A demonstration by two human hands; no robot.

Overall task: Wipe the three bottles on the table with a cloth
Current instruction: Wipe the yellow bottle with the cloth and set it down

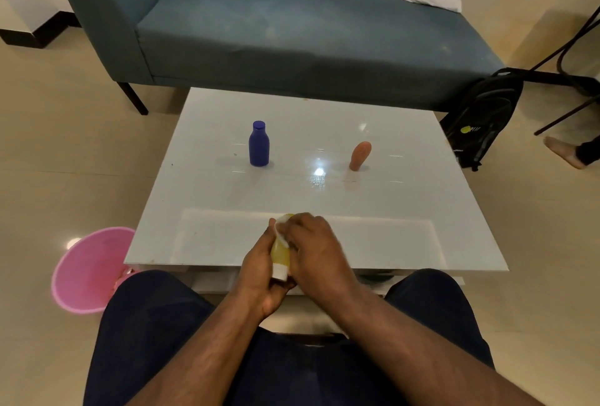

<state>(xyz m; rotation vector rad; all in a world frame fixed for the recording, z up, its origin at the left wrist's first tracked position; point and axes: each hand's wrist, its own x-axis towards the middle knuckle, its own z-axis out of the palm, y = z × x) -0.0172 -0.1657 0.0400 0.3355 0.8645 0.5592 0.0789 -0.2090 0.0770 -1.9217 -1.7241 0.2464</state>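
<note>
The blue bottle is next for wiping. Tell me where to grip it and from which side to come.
Grip the blue bottle round its wide lower body, below the shoulder, coming in from the near side with the fingers wrapped sideways. It stands upright on the table with open space all round, and the body is straight there, while the neck and cap are narrow and would probably give less hold.

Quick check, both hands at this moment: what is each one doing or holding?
Left hand: grips the yellow bottle.
Right hand: presses the white cloth against it.
</note>
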